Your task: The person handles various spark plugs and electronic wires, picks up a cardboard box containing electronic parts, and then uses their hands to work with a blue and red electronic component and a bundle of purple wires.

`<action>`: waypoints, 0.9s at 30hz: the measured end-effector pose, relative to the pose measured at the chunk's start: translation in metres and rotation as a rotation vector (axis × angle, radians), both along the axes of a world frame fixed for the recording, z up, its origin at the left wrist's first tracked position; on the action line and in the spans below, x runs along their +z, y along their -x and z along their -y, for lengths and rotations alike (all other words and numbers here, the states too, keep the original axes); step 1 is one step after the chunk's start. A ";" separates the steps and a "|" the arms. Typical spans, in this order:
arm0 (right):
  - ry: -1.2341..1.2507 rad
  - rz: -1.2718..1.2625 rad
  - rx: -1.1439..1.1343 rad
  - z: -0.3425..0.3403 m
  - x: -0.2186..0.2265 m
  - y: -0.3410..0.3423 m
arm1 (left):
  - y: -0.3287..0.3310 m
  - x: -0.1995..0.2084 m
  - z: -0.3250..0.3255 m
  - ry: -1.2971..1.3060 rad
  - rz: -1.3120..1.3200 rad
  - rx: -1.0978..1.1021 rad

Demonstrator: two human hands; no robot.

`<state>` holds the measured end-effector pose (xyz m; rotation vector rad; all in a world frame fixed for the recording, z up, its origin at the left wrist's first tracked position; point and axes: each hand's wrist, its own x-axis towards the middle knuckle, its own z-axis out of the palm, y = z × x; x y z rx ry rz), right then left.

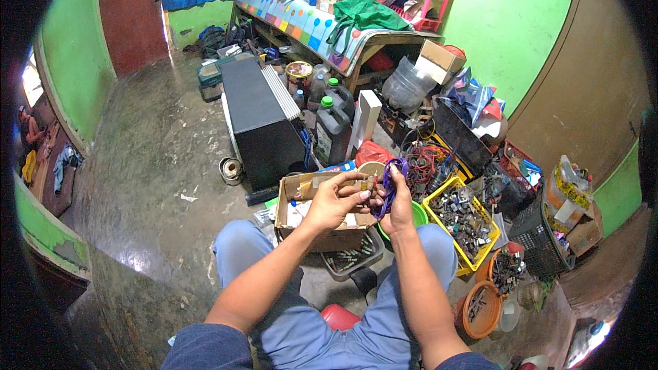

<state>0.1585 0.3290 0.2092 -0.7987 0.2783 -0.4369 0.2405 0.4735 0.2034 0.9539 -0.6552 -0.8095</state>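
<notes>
Above my knees, my left hand (pixel 334 203) pinches a small, clear yellowish piece (pixel 368 183) with a reddish end; its exact kind is too small to make out. Close beside it, my right hand (pixel 399 207) is closed round a purple plastic thing with a looped rim (pixel 391 179), tilted on edge. Some right-hand fingers reach toward the small piece, and I cannot tell whether they touch it. Under both hands stands an open cardboard box (pixel 322 238) with white and small coloured items inside. A grey tray (pixel 349 272) of small pale cylindrical pieces sits below the box, partly hidden.
To the right are a yellow crate (pixel 495 234) of small parts, an orange-brown bowl (pixel 488 332), a green basin (pixel 419 215) and tangled wires (pixel 428 164). Ahead stand a black cabinet (pixel 257 99) and dark jugs (pixel 332 130). A loaded low table (pixel 301 24) lines the far wall.
</notes>
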 end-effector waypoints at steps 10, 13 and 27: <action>0.115 0.113 0.015 -0.006 -0.007 -0.003 | 0.003 -0.004 0.002 -0.193 0.300 0.180; 0.109 0.130 -0.001 -0.009 -0.004 -0.003 | 0.004 -0.001 0.001 -0.210 0.359 0.217; 0.453 -0.005 0.020 -0.020 -0.020 -0.039 | -0.013 -0.003 -0.004 -0.255 0.489 0.568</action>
